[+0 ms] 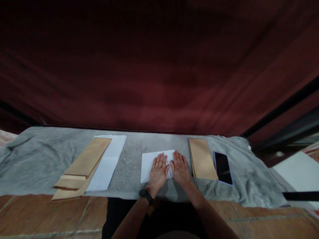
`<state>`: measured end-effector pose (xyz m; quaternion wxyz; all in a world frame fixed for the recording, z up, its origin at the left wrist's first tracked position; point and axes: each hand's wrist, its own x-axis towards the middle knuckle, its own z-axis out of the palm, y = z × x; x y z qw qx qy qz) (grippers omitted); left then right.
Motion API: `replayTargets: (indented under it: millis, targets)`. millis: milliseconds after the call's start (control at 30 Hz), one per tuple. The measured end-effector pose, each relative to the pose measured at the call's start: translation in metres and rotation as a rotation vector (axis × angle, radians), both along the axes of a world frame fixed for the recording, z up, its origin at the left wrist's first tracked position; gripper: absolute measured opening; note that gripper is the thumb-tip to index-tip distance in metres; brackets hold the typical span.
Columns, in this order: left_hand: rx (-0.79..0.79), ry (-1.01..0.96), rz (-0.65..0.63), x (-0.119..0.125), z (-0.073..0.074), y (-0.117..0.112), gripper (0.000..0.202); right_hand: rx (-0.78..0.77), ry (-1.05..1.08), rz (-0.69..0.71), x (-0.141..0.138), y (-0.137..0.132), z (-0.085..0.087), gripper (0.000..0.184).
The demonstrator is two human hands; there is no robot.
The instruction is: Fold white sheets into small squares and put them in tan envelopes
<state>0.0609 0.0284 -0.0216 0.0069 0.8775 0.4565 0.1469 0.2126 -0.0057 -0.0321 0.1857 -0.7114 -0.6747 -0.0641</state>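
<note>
White paper (147, 166), one piece, lies on the grey-covered desk (132, 159) beneath the left hand (159, 171), palm flat, fingers straight; the right hand (179, 167), likewise flat, covers its right edge. Rightward: one brown envelope stack (203, 159), one smartphone (223, 167) just beside. Leftward: at least two brown envelopes (88, 157) overlapping white sheets (106, 169), quantity unclear.

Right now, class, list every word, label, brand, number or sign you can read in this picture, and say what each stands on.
No text can be read.
Left-side brown envelopes: any mark near the far end is too faint to read.
White paper under the left hand and right hand: no writing visible.
Phone: dark screen, no legible words.
Wristband: too small to read.
</note>
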Motion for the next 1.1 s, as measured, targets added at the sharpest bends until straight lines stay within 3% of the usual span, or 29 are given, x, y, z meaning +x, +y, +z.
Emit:
replayTargets:
  millis: [133, 300, 400, 833, 1100]
  targets:
    - [0.044, 0.024, -0.076, -0.010, 0.000, -0.001, 0.057, -0.016, 0.051, -0.032, -0.014, 0.014, 0.006, 0.049]
    - [0.039, 0.055, -0.182, -0.014, 0.002, -0.002, 0.057, -0.034, 0.099, 0.169, -0.035, 0.031, 0.012, 0.048]
    - [0.037, 0.041, -0.219, -0.018, 0.004, -0.004, 0.054, -0.021, 0.062, 0.162, -0.032, 0.029, 0.011, 0.048]
    - [-0.065, 0.126, -0.425, -0.059, 0.027, -0.030, 0.053, 0.030, -0.020, 0.065, -0.001, -0.017, 0.009, 0.051]
    - [-0.037, 0.138, -0.429, -0.078, 0.021, -0.047, 0.060, 0.037, -0.067, 0.068, -0.001, -0.057, 0.007, 0.054]
